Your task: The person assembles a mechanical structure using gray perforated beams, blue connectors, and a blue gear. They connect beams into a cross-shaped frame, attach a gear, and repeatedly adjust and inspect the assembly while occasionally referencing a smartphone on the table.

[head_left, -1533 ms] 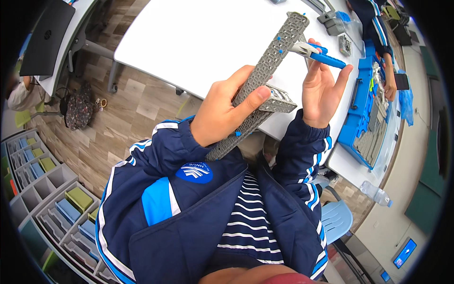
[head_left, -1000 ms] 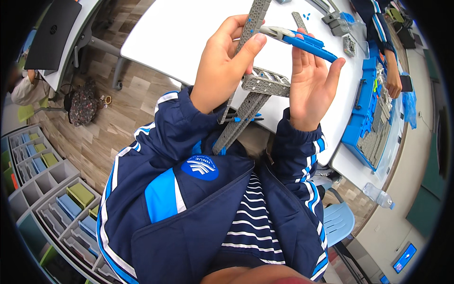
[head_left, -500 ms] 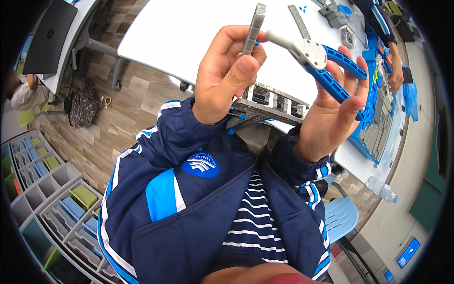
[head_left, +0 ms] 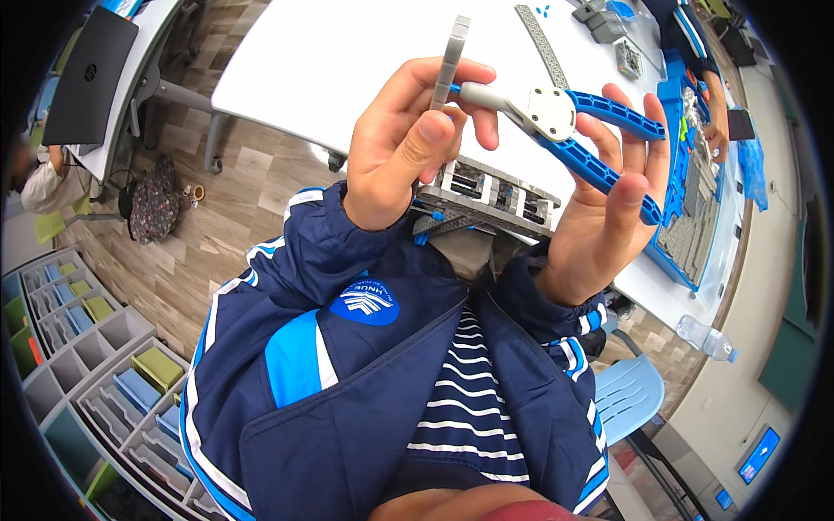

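My left hand pinches a slim grey plastic beam, held upright, between thumb and fingers. A small blue pin sticks out of the beam's right side. In my right hand is a pair of plastic pliers with a pale grey head and blue handles. The handles are spread apart, with fingers behind them and the thumb by the lower one. The pliers' tip meets the blue pin; whether it grips the pin I cannot tell. Below my hands, a grey built frame with blue pins sits at the table's near edge.
On the white table lies a long grey perforated strip. A blue parts tray stands at the right, where another person's hand reaches in. A bottle and a blue chair are at the lower right.
The pliers have shifted left and slightly down, and their tip now meets the blue pin. My left hand and the beam have moved a little left and down.
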{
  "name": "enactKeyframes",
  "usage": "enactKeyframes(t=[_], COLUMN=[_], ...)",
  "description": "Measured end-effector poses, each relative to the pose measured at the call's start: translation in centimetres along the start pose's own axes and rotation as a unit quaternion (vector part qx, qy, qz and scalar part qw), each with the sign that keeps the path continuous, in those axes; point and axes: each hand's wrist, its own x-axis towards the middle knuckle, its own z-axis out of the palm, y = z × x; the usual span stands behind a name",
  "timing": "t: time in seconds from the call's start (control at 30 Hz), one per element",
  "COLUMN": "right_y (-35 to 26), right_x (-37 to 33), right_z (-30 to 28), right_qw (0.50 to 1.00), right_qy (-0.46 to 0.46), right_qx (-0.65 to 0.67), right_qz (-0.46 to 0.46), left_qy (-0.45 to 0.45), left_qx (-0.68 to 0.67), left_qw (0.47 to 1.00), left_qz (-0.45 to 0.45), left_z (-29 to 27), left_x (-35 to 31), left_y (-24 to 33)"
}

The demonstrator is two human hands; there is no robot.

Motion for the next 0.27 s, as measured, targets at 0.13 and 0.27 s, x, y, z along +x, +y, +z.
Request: enactKeyframes(t=[0.13, 0.27], right_y=[0.0, 0.1], right_x=[-0.1, -0.9], right_z=[-0.3, -0.5], right_qw=[1.000, 0.999], right_qy=[-0.009, -0.002], right_qx=[0.007, -0.018], right_qz=[0.009, 0.035], left_qy=[-0.011, -0.019], left_qx=[0.007, 0.008], left_qw=[1.000, 1.000], left_qz=[-0.018, -0.019], left_z=[0.3, 0.0], left_x=[-0.1, 0.0], left_y=[0.0, 0.0])
